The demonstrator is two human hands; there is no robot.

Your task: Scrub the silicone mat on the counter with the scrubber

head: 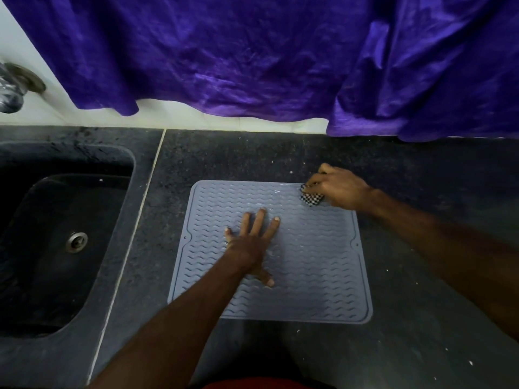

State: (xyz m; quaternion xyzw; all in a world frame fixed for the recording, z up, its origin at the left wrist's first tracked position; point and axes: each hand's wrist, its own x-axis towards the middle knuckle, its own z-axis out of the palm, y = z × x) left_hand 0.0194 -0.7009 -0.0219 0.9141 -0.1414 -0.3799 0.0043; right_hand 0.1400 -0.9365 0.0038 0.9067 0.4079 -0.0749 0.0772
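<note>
The grey silicone mat (280, 254) lies flat on the dark tabletop (421, 318), at three o'clock from the sink (56, 234). The left hand (250, 242) presses it down, fingers spread, grip released. The right hand (339, 189) has its grip clenched around the checkered scrubber (310, 198) at the mat's one o'clock corner. Wet streaks show only near twelve o'clock; most of the mat looks unscrubbed, so the work seems early.
</note>
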